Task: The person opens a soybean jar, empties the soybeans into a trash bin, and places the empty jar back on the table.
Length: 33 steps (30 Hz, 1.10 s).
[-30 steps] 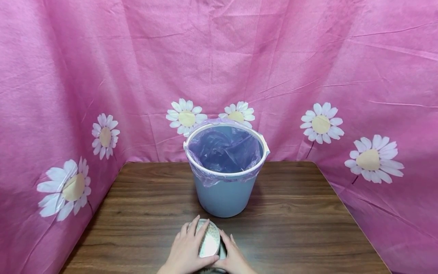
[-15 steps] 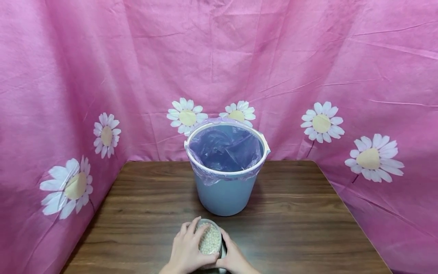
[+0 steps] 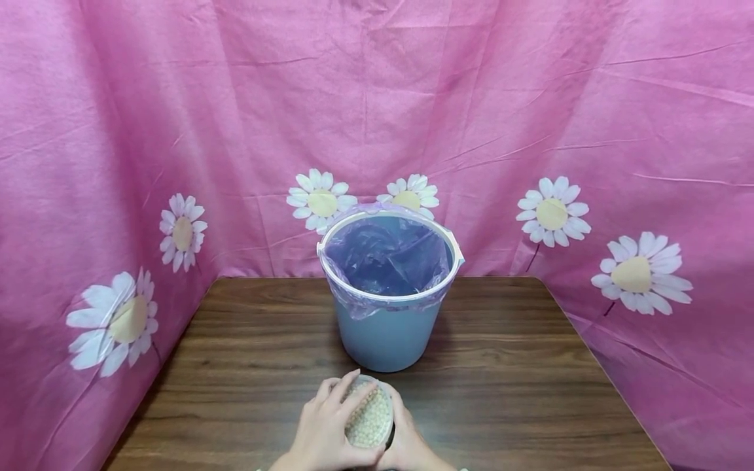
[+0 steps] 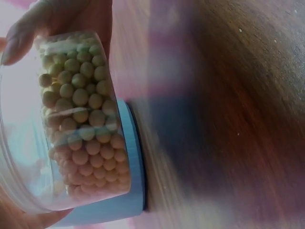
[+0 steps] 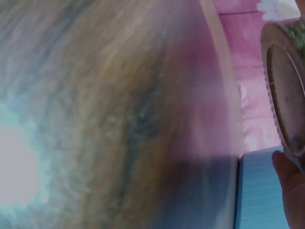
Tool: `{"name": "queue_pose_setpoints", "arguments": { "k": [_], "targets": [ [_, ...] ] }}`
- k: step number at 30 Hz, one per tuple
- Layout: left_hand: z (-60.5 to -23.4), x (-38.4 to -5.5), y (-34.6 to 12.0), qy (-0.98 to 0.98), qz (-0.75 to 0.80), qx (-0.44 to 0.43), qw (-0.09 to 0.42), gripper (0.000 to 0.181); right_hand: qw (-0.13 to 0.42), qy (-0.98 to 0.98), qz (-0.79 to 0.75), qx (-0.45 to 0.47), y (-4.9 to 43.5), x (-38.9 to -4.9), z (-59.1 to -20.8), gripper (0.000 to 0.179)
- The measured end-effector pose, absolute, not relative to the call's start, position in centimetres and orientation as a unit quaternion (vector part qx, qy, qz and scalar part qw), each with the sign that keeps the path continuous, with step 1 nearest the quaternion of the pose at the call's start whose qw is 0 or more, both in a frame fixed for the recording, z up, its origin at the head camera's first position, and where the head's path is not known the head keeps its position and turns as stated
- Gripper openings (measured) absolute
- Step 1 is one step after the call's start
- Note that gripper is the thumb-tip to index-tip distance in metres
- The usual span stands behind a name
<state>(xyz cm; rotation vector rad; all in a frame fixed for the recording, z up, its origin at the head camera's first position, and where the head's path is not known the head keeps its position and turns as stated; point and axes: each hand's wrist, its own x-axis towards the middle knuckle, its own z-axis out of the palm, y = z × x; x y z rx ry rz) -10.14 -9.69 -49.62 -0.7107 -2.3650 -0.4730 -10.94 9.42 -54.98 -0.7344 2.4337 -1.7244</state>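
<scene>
Both hands hold a clear plastic jar (image 3: pixel 372 418) at the near side of the table, in front of the bucket. Round, pale yellow beans (image 4: pixel 83 109) pack one part of the jar, and a clear stretch of wall shows beyond them. My left hand (image 3: pixel 323 428) lies across the jar's left side with its fingers curved over the round face. On the opposite side, my right hand (image 3: pixel 406 438) wraps the wall, its thumb low near the left thumb. A brownish disc (image 5: pixel 286 90) with a ribbed edge shows against the beans in the right wrist view, beside a right fingertip (image 5: pixel 284 167).
A light blue bucket (image 3: pixel 383 337) lined with a thin purple bag (image 3: pixel 385 261) stands just beyond the hands on the brown wooden table (image 3: pixel 253 366). Pink curtain (image 3: pixel 365 85) with white flowers closes in the back and both sides.
Hands and jar have shifted a little to the right together. A bright glare on the jar's round face has gone, and the beans show plainly. The bucket has stayed in place.
</scene>
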Motion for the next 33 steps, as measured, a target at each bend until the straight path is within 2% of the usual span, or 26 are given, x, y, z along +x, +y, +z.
{"name": "queue_pose_setpoints", "arguments": {
  "k": [9,14,18,22,27,33],
  "targets": [
    [-49.1,-9.9,-9.2,-0.901,-0.185,-0.239,0.312,0.094,-0.101,0.808,-0.533,-0.230,8.3,-10.1,-55.2,0.113],
    [-48.9,-9.7,-8.4,-0.931,-0.181,-0.170,0.269,0.092,-0.163,0.840,-0.487,-0.176,7.1,-9.6,-55.3,0.118],
    [-48.7,-9.3,-7.6,-0.951,-0.184,-0.117,0.221,0.090,-0.159,0.847,-0.491,-0.126,6.5,-9.2,-55.2,0.119],
    [-48.4,-9.1,-7.3,-0.959,-0.192,-0.103,0.179,0.092,-0.141,0.829,-0.530,-0.109,6.5,-8.9,-55.2,0.117],
    [-47.8,-9.5,-8.3,-0.951,-0.179,-0.189,0.169,0.099,-0.136,0.807,-0.560,-0.126,7.4,-8.9,-55.3,0.118],
    [-47.3,-10.3,-9.7,-0.926,-0.142,-0.302,0.177,0.097,-0.146,0.795,-0.560,-0.183,8.6,-9.3,-55.9,0.112]
  ]
}}
